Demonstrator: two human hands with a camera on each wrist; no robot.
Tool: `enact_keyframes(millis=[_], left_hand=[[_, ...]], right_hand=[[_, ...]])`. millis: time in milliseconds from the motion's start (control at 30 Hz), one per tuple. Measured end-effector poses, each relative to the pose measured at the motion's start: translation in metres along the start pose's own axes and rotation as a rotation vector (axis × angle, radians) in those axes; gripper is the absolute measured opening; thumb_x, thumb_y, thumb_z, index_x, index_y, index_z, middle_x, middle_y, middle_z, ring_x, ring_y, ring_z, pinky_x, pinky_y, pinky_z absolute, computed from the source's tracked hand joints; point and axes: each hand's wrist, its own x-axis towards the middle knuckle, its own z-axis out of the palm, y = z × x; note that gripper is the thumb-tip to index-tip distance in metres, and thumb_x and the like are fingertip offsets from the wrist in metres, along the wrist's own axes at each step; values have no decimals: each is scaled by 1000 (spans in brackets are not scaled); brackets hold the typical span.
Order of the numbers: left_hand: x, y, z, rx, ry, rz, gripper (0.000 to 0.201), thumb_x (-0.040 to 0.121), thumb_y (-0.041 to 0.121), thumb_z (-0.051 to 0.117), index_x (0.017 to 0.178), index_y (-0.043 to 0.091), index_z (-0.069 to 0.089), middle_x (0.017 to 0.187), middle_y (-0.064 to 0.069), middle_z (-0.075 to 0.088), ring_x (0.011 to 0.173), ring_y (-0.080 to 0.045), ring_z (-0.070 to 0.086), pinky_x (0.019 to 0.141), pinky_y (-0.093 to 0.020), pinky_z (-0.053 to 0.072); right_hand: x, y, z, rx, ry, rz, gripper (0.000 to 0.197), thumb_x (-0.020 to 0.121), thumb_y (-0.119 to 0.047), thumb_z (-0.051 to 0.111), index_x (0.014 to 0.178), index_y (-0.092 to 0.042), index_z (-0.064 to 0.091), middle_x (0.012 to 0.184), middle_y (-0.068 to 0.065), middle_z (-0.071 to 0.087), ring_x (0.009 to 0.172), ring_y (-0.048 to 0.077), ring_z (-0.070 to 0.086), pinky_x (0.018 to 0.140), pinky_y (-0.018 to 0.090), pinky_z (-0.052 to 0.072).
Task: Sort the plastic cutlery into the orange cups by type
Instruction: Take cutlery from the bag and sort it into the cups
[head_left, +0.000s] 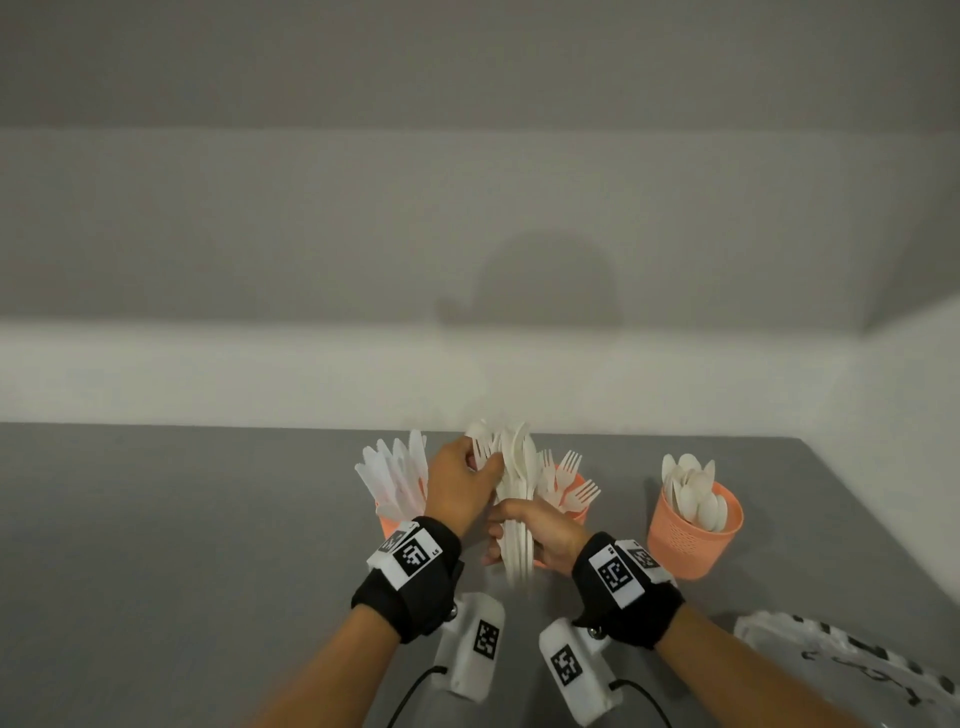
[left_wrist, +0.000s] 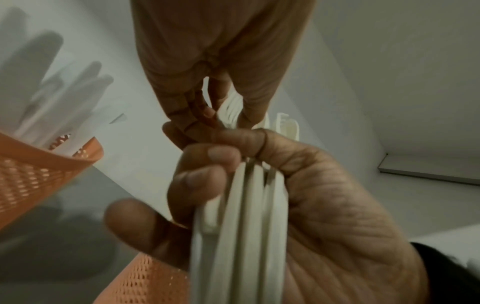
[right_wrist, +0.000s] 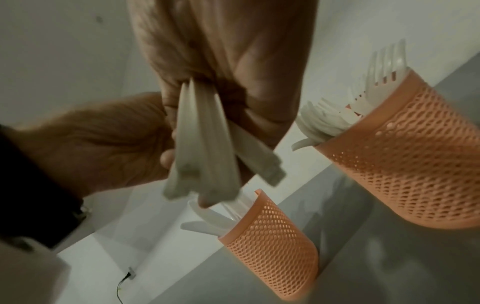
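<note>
Mixed bundle up, sorting underway!
Right hand (head_left: 540, 535) clenches the cutlery bundle (head_left: 515, 499) by its handles; left hand (head_left: 462, 480) pinches fork heads: light, stiff, slippery, so pull singly.

A mixed bundle of white cutlery (head_left: 517, 499) stands upright above the counter, forks and spoons fanned at its top. Three orange mesh cups stand in a row: the left cup (head_left: 388, 522) bristles with knives (head_left: 395, 475), the middle cup (head_left: 576, 512) has forks (head_left: 569, 483), the right cup (head_left: 693, 540) spoons (head_left: 696, 491).
</note>
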Motion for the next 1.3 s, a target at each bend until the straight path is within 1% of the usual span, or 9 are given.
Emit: enact_keyframes(millis=[267, 467, 533, 633, 767, 867, 1000, 1133, 1300], left_hand=[[-9, -2, 11, -297, 36, -136, 6, 93, 13, 46, 91, 8, 42, 65, -12, 50, 34, -20, 42, 36, -24, 39], [-11, -4, 11, -320, -51, -110, 11, 92, 10, 51, 99, 7, 60, 82, -4, 67, 72, -14, 65, 67, -27, 53], [-8, -6, 13, -231, -21, -55, 11, 93, 11, 49, 93, 6, 59, 79, -7, 65, 66, -11, 63, 64, -24, 52], [-2, -8, 16, -55, 56, 42, 21, 91, 28, 49, 87, 8, 55, 85, -16, 59, 79, -26, 63, 69, -34, 49], [4, 2, 8, -282, 127, -70, 34, 94, 38, 44, 118, 14, 48, 115, -4, 51, 100, -16, 53, 93, -34, 45], [8, 6, -1, -453, -67, -214, 32, 99, 35, 32, 106, 10, 52, 96, -6, 58, 85, -19, 58, 75, -30, 50], [10, 8, -6, -446, -286, -227, 35, 98, 27, 40, 109, 2, 62, 69, 2, 65, 60, -11, 58, 53, -21, 47], [14, 11, -11, -519, -377, -212, 24, 94, 18, 48, 111, 10, 63, 89, -5, 67, 73, -14, 60, 63, -24, 52], [18, 15, -17, -488, -383, -211, 16, 93, 16, 49, 102, 13, 61, 89, -3, 64, 77, -13, 61, 63, -19, 51]], right_hand=[[-3, 6, -4, 109, 1, -75, 34, 91, -43, 47, 86, -11, 56, 61, 3, 50, 50, 15, 51, 57, 30, 49], [-3, 10, -5, 52, 75, -83, 36, 96, -43, 40, 80, -13, 53, 58, 0, 45, 42, 11, 43, 44, 23, 39], [-3, 10, -5, 33, 95, -92, 30, 96, -35, 45, 79, -12, 52, 56, 0, 45, 40, 11, 42, 43, 22, 37], [-5, 9, -6, -44, 131, -122, 13, 91, -11, 52, 79, -9, 49, 50, -1, 42, 36, 10, 39, 41, 21, 34], [-9, 8, -15, 76, 65, -91, 12, 89, -8, 46, 89, -11, 57, 45, -7, 38, 34, 6, 34, 40, 18, 33], [-11, 4, -21, 192, -31, -41, 26, 71, -16, 50, 95, -12, 60, 42, -8, 36, 33, 6, 33, 40, 17, 35], [-11, 2, -24, 232, -152, 23, 36, 56, -24, 60, 90, -11, 64, 40, -7, 37, 32, 6, 35, 35, 15, 33], [-13, -2, -26, 266, -100, -2, 25, 70, -20, 56, 91, -11, 66, 45, -3, 48, 30, 5, 36, 32, 14, 32], [-16, -6, -30, 185, 35, -52, 20, 95, -23, 41, 86, -9, 52, 42, -4, 56, 29, 3, 38, 33, 13, 31]])
